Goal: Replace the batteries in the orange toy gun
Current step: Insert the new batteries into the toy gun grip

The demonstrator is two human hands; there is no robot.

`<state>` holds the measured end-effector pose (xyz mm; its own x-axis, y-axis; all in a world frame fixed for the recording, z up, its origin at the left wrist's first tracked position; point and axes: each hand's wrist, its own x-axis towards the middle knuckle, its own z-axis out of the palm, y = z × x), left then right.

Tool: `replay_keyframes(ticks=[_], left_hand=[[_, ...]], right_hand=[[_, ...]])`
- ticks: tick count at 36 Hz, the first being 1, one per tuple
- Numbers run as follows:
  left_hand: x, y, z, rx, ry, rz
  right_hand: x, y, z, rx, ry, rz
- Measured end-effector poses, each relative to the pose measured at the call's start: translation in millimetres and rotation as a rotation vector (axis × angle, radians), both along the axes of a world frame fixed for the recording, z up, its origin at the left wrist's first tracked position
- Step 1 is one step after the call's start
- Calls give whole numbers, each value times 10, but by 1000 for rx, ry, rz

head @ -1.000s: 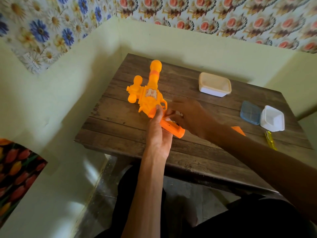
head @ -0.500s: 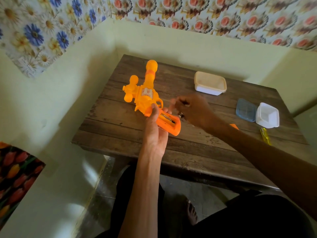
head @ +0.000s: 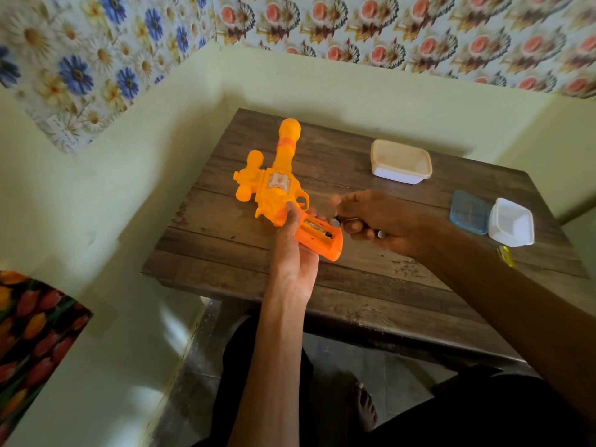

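The orange toy gun [head: 274,188] rests on the wooden table [head: 371,285], barrel pointing away from me. My left hand [head: 295,253] grips its handle from below. The battery compartment [head: 317,229] in the handle lies uncovered, with a battery visible inside. My right hand [head: 377,217] hovers just right of the handle, fingers closed on batteries [head: 338,221] whose metal ends poke out.
A lidded white container [head: 401,161] stands at the back of the table. On the right sit a blue lid [head: 469,212] and an open white box [head: 511,222]. A yellow-handled tool [head: 504,255] lies near the right edge. Walls close in on the left and back.
My right hand has pulled away from the handle to the right, holding batteries. The compartment, covered by that hand a second ago, now shows. The left hand keeps its grip.
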<state>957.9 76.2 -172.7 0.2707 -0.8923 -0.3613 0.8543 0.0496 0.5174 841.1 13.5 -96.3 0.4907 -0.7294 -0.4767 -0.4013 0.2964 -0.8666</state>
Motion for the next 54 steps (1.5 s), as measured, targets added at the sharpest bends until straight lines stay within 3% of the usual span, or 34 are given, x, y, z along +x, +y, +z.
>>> replay_keyframes(ticks=[3, 6, 8, 13, 20, 26, 30, 35, 38, 40, 42, 45, 47, 50, 54], left_hand=[[2, 2, -18, -37, -22, -20], [-3, 14, -27, -79, -23, -49], [-1, 27, -3, -89, 8, -54], [17, 40, 23, -89, 1, -74], [56, 22, -24, -125, 39, -45], [69, 3, -20, -60, 48, -25], [33, -1, -27, -113, 76, -52], [-12, -18, -61, -154, 126, -31], [21, -31, -102, -164, 118, -24], [52, -32, -103, -178, 102, -16], [75, -31, -88, -158, 90, 3], [82, -29, -95, -120, 64, 11], [62, -35, -99, -118, 56, 9], [19, -44, -97, -89, 26, 1], [4, -57, -118, -91, 7, -6]], right_hand=[[71, 39, -19, -338, 174, 154], [122, 22, -85, -837, 395, 378], [156, 41, -94, -970, 439, 518], [174, -3, -103, -1114, 441, 598], [131, 39, -168, -1222, 348, 541], [27, 23, 1, -1074, 404, 649], [63, -45, -81, -997, 410, 452], [295, -32, -295, -1133, 471, 213], [367, -52, -292, -1065, 447, 97], [371, -36, -241, -906, 394, -51], [329, -29, -132, -501, 259, -261], [154, -98, 39, 242, -156, -521], [40, -135, 55, 551, -417, -645], [-46, -98, -24, 660, -558, -765], [-138, -62, -87, 618, -466, -675]])
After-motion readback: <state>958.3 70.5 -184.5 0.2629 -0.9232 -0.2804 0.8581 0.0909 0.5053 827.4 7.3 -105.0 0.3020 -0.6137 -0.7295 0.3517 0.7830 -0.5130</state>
